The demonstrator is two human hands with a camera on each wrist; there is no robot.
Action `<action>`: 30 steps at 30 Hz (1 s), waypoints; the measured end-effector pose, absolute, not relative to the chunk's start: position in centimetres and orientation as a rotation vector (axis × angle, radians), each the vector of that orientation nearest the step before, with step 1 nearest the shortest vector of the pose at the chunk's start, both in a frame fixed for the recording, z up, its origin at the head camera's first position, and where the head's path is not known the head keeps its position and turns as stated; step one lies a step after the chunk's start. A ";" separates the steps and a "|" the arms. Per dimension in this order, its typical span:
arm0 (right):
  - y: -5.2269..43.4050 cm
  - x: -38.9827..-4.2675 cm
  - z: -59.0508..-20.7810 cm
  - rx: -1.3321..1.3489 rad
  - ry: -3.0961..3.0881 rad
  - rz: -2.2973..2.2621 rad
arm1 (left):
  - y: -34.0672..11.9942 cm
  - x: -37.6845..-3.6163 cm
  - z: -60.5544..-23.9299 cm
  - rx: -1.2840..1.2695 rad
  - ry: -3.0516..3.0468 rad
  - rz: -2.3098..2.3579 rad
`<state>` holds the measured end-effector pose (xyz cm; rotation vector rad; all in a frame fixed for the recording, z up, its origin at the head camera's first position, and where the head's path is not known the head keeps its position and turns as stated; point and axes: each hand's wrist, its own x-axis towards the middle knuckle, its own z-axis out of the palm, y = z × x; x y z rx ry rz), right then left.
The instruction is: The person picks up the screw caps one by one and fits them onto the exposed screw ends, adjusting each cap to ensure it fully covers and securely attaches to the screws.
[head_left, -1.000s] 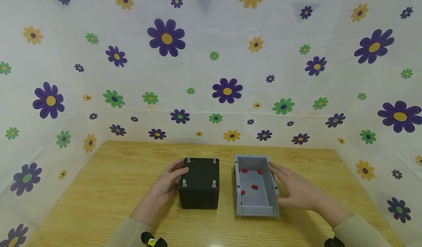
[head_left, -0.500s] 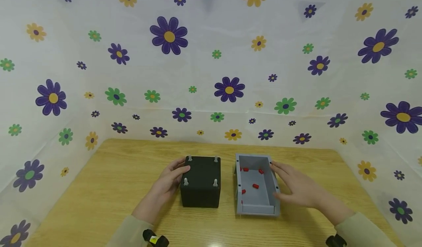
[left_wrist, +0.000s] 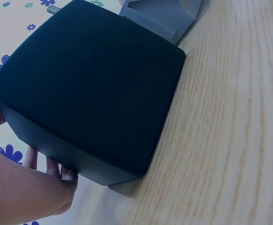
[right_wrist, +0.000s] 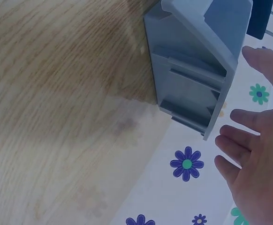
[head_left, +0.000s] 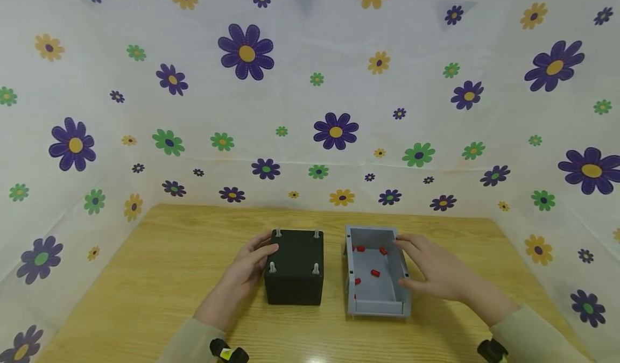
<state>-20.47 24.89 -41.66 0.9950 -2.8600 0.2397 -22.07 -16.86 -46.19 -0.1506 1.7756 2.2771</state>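
A: Nearest the viewer, what do the two hands hold?

B: The left hand (head_left: pixel 244 269) grips the left side wall of the black box (head_left: pixel 294 266), fingers curled round its far left edge and thumb laid on the top face; the left wrist view shows fingertips under the box's lower edge. The right hand (head_left: pixel 433 269) lies against the right wall of the grey open tray (head_left: pixel 402 269), fingers fairly straight, fingertips at the rim. The right wrist view shows the fingers spread and apart from the tray's ribbed outer wall, so the hand reads as released, grasping nothing.

A: What lies between the hands?

B: Box and tray stand side by side on the wooden table (head_left: pixel 160 255), a narrow gap between them. Four pale pegs (head_left: pixel 272 268) stand up from the corners of the box's top. Small red pieces (head_left: pixel 374 273) lie scattered on the tray floor, just left of the right hand's fingers.

A: How far has the work gone, as a judgement?

B: It appears early: both parts rest flat and separate, neither lifted, the red pieces loose. Any joining or moving of the two remains undone.

A: And beyond the hands?

B: A white flowered cloth (head_left: pixel 334 132) rises behind the table.
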 end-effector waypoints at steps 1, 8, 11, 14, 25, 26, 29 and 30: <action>24.8 -20.5 -41.6 0.997 -2.861 0.230 | -16.9 -22.1 -46.2 -0.150 1.774 2.280; 24.4 -20.4 -41.0 1.002 -2.874 0.173 | -16.9 -22.0 -46.3 -0.162 1.768 2.283; 24.3 -20.4 -40.9 1.011 -2.875 0.139 | -17.0 -22.1 -46.4 -0.157 1.772 2.276; 24.1 -20.4 -40.8 1.021 -2.874 0.113 | -17.0 -22.1 -46.4 -0.148 1.775 2.267; 23.2 -20.4 -40.7 1.068 -2.884 0.097 | -17.0 -22.3 -46.6 -0.147 1.780 2.270; 23.2 -20.4 -40.8 1.074 -2.880 0.101 | -17.0 -22.3 -46.7 -0.146 1.778 2.273; 23.0 -20.6 -40.9 1.094 -2.865 0.107 | -16.9 -22.3 -46.7 -0.148 1.779 2.279; 23.0 -20.6 -40.9 1.099 -2.863 0.111 | -16.9 -22.3 -46.7 -0.150 1.781 2.280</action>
